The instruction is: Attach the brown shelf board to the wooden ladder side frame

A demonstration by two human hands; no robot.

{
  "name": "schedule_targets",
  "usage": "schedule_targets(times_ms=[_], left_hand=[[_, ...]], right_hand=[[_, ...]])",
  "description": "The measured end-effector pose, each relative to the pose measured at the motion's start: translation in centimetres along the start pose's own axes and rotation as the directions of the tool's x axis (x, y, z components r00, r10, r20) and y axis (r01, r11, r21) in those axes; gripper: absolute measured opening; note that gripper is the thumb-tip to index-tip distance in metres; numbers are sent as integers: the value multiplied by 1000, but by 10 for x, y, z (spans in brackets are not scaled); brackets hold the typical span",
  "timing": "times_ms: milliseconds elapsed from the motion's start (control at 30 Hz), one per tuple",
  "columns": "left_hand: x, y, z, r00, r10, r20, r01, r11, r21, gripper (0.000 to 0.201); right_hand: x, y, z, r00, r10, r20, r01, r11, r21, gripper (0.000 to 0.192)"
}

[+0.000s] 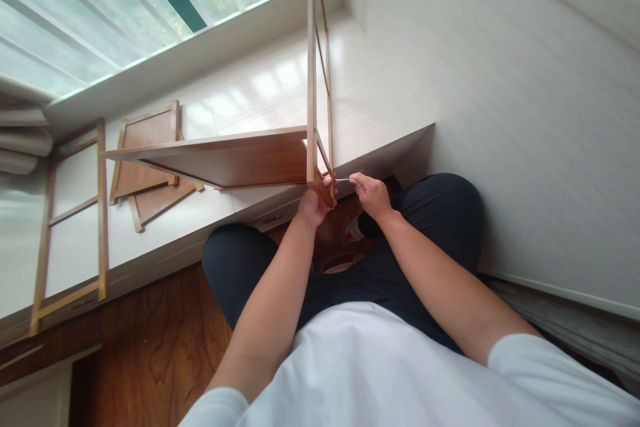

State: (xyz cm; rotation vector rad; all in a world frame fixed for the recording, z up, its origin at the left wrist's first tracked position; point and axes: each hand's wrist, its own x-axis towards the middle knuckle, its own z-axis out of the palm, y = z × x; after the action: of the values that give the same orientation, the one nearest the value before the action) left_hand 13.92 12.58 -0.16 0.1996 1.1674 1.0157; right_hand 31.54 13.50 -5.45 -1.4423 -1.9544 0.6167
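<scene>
My left hand [314, 205] is closed around the near end of an upright wooden frame [311, 80], low by the ledge's front edge. A brown wooden shelf panel [240, 159] joins this frame and stretches out to the left. In my right hand [373, 195] I pinch a slim metal rod [343, 179], which looks like a hex key. Its tip meets the frame's right side, close to my left fingers. The rod's rear end is hidden in my right fist, and the fastener at its tip is too small to make out.
Two more brown panels [150, 140] lie overlapping on the white ledge [270, 80]. A ladder-like wooden frame [103, 213] leans at its left end. A window [165, 0] is behind, a pale wall panel [525, 113] to the right. My knees flank the work.
</scene>
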Motion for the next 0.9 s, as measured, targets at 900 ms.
schedule_targets(times_ms=[900], left_hand=[[2,0,-2,1000,8,-3,-8,1000,14,22]], right_hand=[[0,-2,2,1000,22,4,-22,997,80,40]])
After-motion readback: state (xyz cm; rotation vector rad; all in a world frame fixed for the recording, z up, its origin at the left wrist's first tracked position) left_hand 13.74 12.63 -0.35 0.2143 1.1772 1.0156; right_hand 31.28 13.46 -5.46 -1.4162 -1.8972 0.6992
